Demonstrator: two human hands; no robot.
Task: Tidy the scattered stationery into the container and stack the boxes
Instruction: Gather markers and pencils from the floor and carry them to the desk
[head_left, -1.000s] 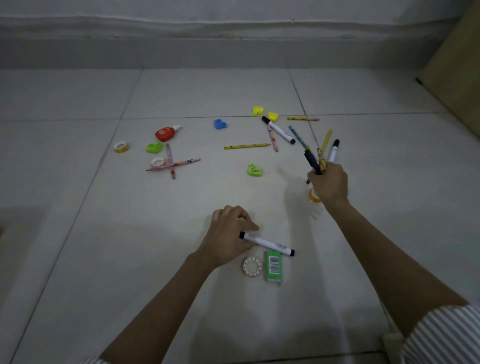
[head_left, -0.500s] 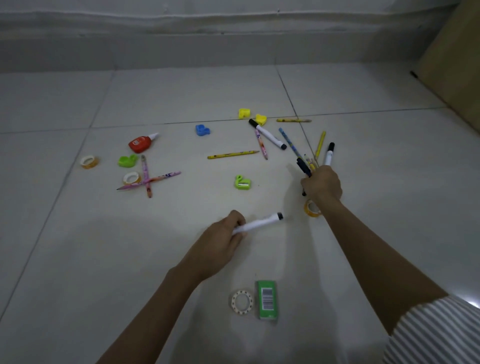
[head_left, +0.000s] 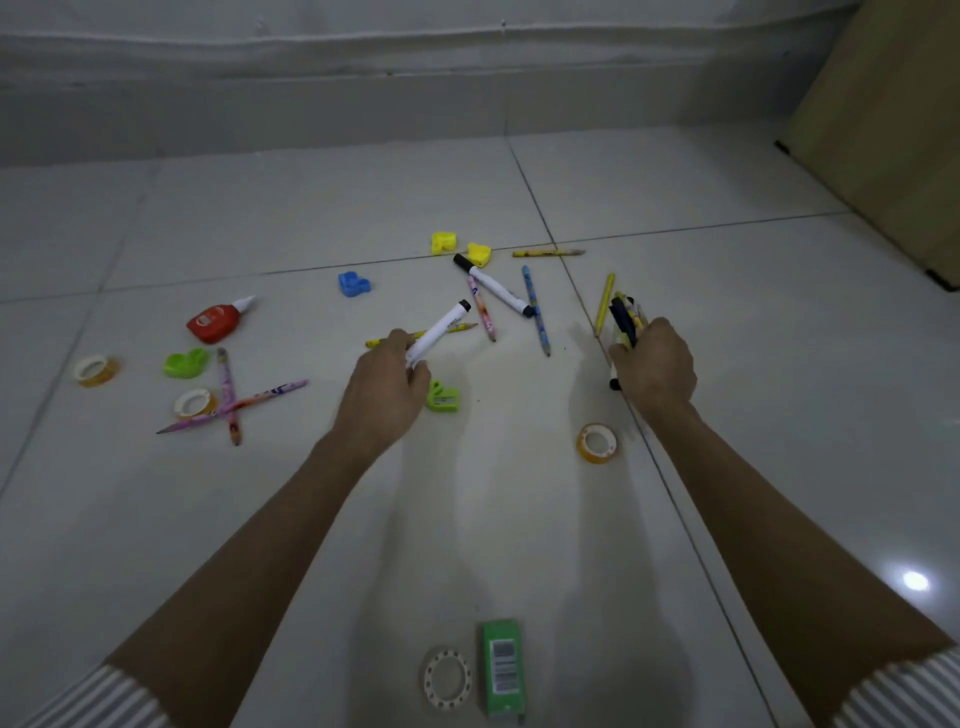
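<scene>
One cylindrical marker (head_left: 441, 330), left hand (head_left: 382, 395) (glossy tiles (head_left: 311, 218)).

Barcode (head_left: 503, 671) on green box (head_left: 500, 635); no text legible.

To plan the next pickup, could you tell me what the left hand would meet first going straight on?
Probably the yellow pencil just beyond the left hand, then the pink pencil; its height is unclear.

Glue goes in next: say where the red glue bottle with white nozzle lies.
In the head view, the red glue bottle lies on the left, just beyond the leftmost green plastic sharpener and left of the blue sharpener.
</scene>
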